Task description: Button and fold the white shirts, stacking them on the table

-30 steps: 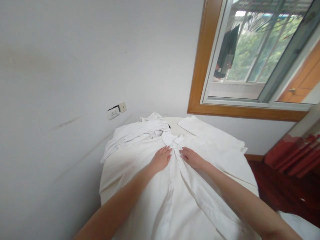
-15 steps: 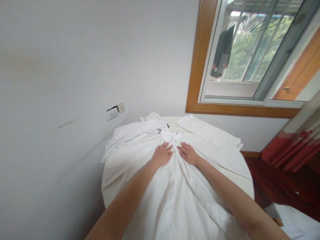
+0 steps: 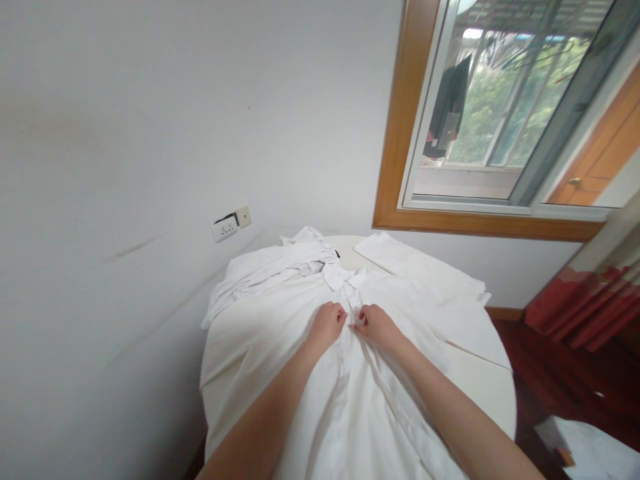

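A white long-sleeved shirt point(image 3: 280, 313) lies spread over a round white table point(image 3: 493, 387), its collar toward the far edge. My left hand point(image 3: 329, 321) is closed at the left side of the front opening, fingers curled at the cloth. Opposite it, my right hand point(image 3: 375, 323) pinches the right side of the opening, just below the collar. A narrow gap separates the two hands. Any button between the fingertips is too small to make out. Folds run down the shirt front toward me.
A wall socket point(image 3: 225, 229) is on the white wall at left. Behind the table is a wood-framed window point(image 3: 387, 167). A red and cream curtain point(image 3: 570, 310) hangs at right. Another white cloth point(image 3: 590, 447) lies low at the bottom right.
Both hands lay flat with fingers spread on the shirt; now their fingers are curled in at the front opening, slightly nearer to me. The view has shifted a little.
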`<state>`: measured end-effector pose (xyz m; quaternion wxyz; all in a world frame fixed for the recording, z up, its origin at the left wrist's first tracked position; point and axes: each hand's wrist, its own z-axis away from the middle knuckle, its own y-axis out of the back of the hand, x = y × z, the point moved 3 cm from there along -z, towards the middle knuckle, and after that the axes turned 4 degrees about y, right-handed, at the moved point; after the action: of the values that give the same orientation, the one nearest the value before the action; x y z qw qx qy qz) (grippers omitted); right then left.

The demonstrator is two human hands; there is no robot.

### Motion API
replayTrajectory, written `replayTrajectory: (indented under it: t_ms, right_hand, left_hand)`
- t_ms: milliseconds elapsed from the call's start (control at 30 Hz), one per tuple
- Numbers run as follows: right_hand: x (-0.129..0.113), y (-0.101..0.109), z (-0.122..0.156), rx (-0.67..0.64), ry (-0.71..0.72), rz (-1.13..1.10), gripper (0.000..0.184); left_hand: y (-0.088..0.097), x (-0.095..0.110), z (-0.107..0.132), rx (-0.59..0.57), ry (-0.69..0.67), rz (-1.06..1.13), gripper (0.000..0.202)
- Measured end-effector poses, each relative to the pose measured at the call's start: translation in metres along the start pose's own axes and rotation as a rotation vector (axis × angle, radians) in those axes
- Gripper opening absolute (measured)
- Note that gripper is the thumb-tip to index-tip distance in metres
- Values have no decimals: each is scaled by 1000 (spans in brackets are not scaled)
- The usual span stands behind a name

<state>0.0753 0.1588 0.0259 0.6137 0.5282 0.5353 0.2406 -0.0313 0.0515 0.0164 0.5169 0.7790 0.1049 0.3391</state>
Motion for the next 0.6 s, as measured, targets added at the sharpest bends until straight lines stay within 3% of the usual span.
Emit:
replayTrajectory:
  t_ms: [200, 400, 600]
  right_hand:
    - [-3, -3, 2, -34, 23, 132, 18]
    - [-11, -4, 5, -40, 54, 254, 21]
    - [-5, 0, 4, 4, 23, 124, 18]
  left_hand:
    - [3, -1, 4, -61, -26, 43, 10]
    - [-3, 4, 6, -43, -30, -50, 8]
    - [5, 9, 12, -24, 3, -145, 15]
